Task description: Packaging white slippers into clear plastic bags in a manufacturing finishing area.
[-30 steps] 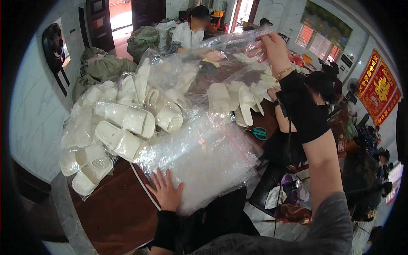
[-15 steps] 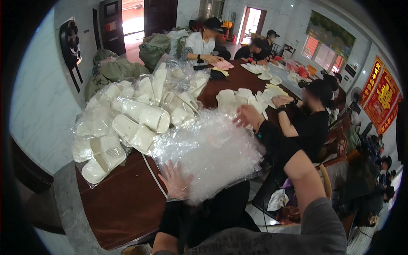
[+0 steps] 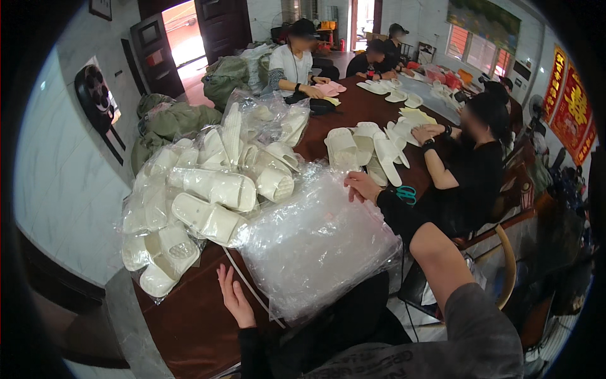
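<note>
The stack of clear plastic bags [image 3: 315, 243] lies on the near edge of the brown bench [image 3: 183, 322], and part of it hangs over the edge toward your lap. I think this is the main risk: the film is slippery and piled loosely, so if you lift one hand the whole stack can slide off to the floor. It can also push against the pile of bagged white slippers [image 3: 202, 189] that touches it on the left and make some of them roll.

Your left hand [image 3: 235, 298] rests flat on the bench just beside the lower left edge of the stack, fingers stretched and spread, holding nothing. Your right hand [image 3: 362, 187] lies on the far right corner of the stack with the arm bent over it; the fingers are curled on the film, but whether they pinch it I cannot tell. Scissors with green handles [image 3: 406, 193] lie just beside that wrist, so take care when you pull the film.
</note>
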`<state>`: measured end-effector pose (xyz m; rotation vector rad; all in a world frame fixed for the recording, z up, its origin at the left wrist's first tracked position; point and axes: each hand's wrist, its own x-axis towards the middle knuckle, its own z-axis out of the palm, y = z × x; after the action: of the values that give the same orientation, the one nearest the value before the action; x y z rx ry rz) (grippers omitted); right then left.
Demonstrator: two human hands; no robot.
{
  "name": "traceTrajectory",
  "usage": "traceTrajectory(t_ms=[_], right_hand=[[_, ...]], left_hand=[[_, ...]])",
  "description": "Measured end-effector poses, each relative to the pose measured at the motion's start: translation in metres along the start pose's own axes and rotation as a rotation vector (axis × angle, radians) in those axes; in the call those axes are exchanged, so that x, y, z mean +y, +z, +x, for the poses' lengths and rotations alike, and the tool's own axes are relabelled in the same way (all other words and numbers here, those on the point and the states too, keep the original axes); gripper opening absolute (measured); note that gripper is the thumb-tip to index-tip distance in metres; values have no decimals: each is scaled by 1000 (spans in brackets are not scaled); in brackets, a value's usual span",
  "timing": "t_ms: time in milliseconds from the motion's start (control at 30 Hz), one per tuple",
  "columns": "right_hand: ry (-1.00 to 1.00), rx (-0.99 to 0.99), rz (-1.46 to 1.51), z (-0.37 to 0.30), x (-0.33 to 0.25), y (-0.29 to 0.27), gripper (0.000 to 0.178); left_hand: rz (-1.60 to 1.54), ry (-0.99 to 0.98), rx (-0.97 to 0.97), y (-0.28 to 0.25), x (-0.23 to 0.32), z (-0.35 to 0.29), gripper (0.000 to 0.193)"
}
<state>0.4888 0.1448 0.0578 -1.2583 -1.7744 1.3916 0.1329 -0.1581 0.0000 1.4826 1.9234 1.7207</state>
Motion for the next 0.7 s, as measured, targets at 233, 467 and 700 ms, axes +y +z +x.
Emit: traceTrajectory(t_ms=[233, 467, 700], right_hand=[[-148, 551, -650, -18, -16, 12, 33], [-609, 281, -1173, -96, -11, 73, 59], [-143, -126, -1076, -89, 72, 55, 59]], left_hand=[[365, 269, -633, 45, 26, 11, 43], [524, 257, -588, 57, 6, -19, 56], [630, 207, -660, 76, -16, -28, 64]])
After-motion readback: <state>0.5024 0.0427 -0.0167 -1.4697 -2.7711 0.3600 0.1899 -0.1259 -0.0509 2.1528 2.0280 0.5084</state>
